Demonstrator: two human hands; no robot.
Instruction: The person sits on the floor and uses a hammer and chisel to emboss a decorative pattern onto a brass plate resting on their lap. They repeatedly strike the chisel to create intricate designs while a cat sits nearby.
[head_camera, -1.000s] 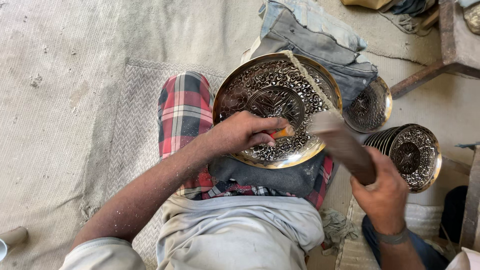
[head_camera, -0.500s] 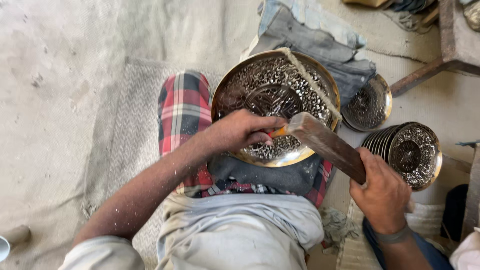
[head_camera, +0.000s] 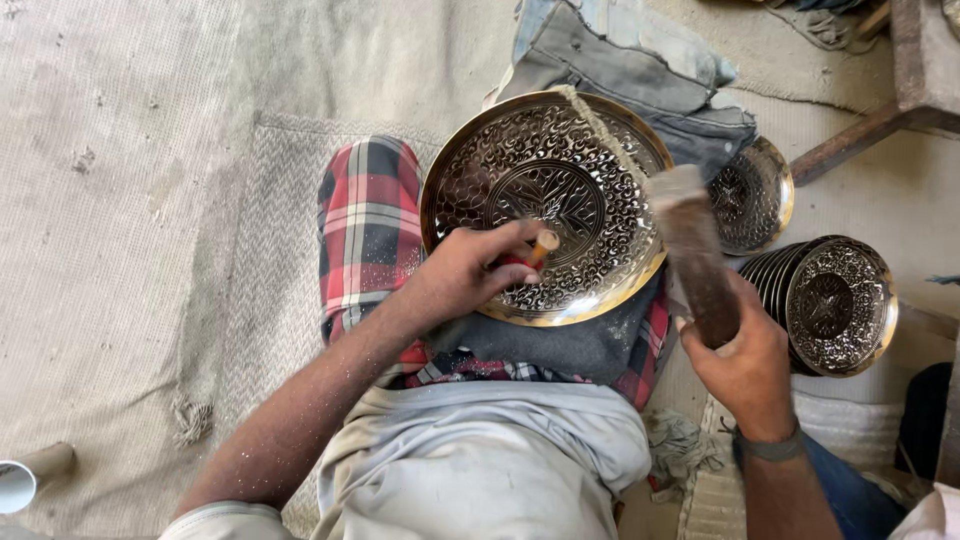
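I see the large round engraved brass plate (head_camera: 560, 190) resting on my lap, over the red checked cloth (head_camera: 365, 230) and a dark grey pad (head_camera: 590, 345). My left hand (head_camera: 465, 275) lies on its lower part, holding a short wooden-topped chisel (head_camera: 540, 246); my right hand (head_camera: 745, 355) grips a brown wooden mallet (head_camera: 695, 255) at its right edge. Further right stands a stack of smaller engraved plates (head_camera: 830, 305), with folded denim (head_camera: 640, 75) behind.

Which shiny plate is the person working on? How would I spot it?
Find the red checked cloth over the person's lap. Right beside it lies the big round engraved plate, where the left hand presses a small tool. It is the largest plate and lies alone, unlike the smaller plate and the stack of plates to its right.
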